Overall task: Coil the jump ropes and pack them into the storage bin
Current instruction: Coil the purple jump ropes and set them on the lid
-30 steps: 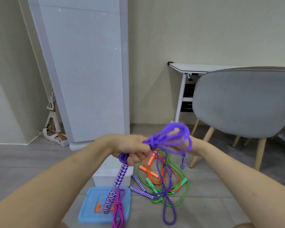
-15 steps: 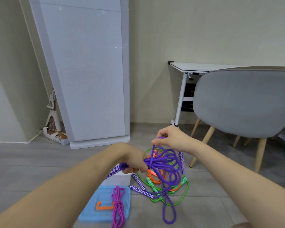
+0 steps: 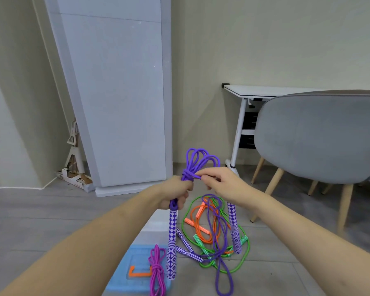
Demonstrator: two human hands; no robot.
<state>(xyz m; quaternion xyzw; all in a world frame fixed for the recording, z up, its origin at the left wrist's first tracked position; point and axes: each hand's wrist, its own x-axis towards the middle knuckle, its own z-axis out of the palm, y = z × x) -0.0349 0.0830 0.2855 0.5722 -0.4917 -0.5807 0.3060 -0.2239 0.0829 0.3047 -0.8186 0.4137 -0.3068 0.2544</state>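
My left hand [image 3: 175, 193] grips a purple jump rope [image 3: 198, 162] at its wrapped middle, loops standing up above the fist. One patterned purple handle [image 3: 171, 242] hangs down from this hand. My right hand [image 3: 220, 181] pinches a strand of the same rope beside the wrap, and the second handle [image 3: 233, 227] dangles below it. On the floor lie tangled green [image 3: 244, 259], orange [image 3: 201, 229] and purple [image 3: 220, 274] ropes. A coiled magenta rope [image 3: 157, 272] lies on a blue lid [image 3: 126, 272]. The white storage bin [image 3: 156, 223] sits behind the lid, mostly hidden by my left arm.
A grey chair [image 3: 320, 135] on wooden legs stands at the right, with a white desk [image 3: 254, 92] behind it. A tall grey panel [image 3: 120, 99] leans on the back wall. Cardboard and a white stand [image 3: 75, 167] sit in the left corner.
Both hands rose with the purple rope. The loops now stand above my left fist, its handle swung down to hang vertically, and my right hand moved from above the bundle to beside the wrap.
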